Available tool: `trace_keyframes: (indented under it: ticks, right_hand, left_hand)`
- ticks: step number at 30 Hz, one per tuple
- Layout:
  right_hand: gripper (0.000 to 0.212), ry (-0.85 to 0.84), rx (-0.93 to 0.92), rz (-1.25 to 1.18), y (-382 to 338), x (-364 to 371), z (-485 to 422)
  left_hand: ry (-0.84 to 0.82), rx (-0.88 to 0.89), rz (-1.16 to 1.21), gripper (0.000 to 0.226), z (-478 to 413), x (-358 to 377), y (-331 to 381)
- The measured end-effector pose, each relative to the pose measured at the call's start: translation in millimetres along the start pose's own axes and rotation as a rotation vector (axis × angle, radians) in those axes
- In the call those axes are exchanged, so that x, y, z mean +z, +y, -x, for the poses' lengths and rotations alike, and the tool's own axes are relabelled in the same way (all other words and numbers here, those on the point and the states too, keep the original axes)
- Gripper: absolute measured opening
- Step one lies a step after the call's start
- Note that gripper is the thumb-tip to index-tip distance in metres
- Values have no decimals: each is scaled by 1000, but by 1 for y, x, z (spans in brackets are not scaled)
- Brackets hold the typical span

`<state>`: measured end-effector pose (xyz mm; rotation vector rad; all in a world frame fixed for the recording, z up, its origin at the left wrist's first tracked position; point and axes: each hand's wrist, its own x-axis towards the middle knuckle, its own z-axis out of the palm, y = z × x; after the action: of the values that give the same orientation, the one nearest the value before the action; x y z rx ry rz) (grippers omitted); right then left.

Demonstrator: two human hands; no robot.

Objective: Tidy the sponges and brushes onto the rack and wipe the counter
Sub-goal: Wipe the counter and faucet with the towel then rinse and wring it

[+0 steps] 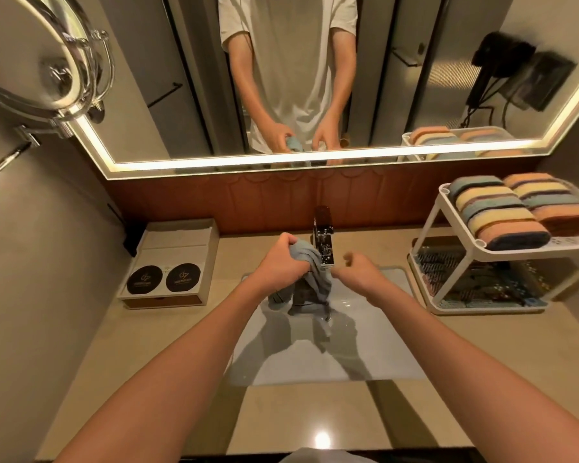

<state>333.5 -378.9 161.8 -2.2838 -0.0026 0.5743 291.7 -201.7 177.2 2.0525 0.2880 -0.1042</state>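
My left hand (283,262) is clenched around a grey-blue cloth (310,282) that hangs twisted over the white sink (375,349), just left of the chrome tap (324,243). To the right of the tap my right hand (358,267) hovers with fingers curled; whether it pinches the cloth I cannot tell. A white two-tier rack (448,228) stands on the beige counter (168,335) at the right. Several striped sponges (502,210) lie in rows on its top shelf. Brushes (475,279) lie on the lower shelf, dim and hard to make out.
A white box tray (173,265) with two black round lids sits on the counter at the left. A lit mirror (315,78) spans the wall behind, reflecting a person. A round magnifying mirror (41,68) juts out at upper left.
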Motion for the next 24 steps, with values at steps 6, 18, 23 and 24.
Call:
trace_keyframes:
  ticks: [6, 18, 23, 24]
  right_hand:
    - [66, -212, -510, -148, -23, 9, 12]
    - [37, -65, -401, -462, -38, 5, -1]
    - [36, -37, -271, -696, -40, 4, -3]
    - [35, -20, -290, -670, -40, 3, -2]
  left_hand:
    - [-106, 60, -214, 38, -8, -6, 17]
    - [-312, -83, 376, 39, 6, -11, -2]
    - [-213, 24, 333, 42, 10, 6, -22]
    - [-166, 48, 323, 38, 7, 5, -19]
